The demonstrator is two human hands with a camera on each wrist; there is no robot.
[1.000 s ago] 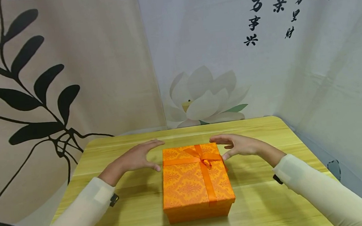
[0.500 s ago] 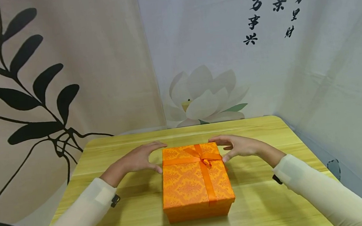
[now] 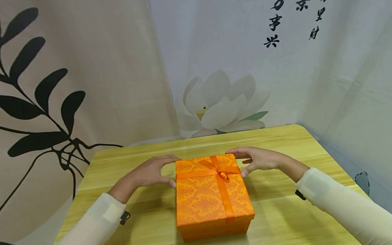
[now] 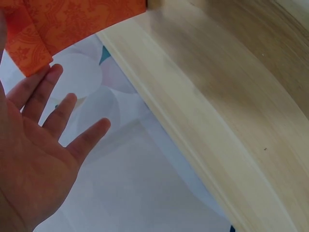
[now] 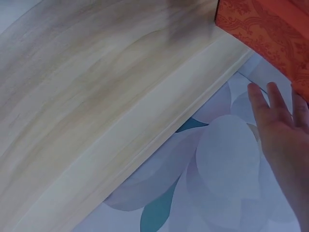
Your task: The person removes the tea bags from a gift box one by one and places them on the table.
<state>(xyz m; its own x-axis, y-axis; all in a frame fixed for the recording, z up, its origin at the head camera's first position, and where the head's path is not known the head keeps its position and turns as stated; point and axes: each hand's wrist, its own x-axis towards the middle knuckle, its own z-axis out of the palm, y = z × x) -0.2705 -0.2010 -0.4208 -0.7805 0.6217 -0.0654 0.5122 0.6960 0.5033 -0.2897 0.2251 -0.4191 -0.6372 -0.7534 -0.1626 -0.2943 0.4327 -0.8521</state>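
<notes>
An orange patterned gift box (image 3: 207, 199) with a lid stands on the table, an orange ribbon (image 3: 225, 197) crossing its top and tied in a bow (image 3: 222, 172). At its far left corner is my left hand (image 3: 148, 172), thumb by the side and fingers reaching toward the back edge. In the left wrist view, straight, spread fingers (image 4: 59, 113) show, a fingertip or two touching the box's corner. On the opposite side my right hand (image 3: 262, 158) has its thumb at the lid's side and its fingers by the back corner. Its fingers (image 5: 277, 104) look nearly straight in the right wrist view.
The box rests on a light wooden table (image 3: 139, 236) with rounded far corners. Behind it hangs a pale cloth backdrop (image 3: 117, 67) printed with dark leaves, a lotus and black characters. Cream sleeves (image 3: 83, 233) cover both forearms.
My left hand has moved slightly right, closing the gap to the box's left side. The right hand has shifted only a little toward the box. The box has not moved.
</notes>
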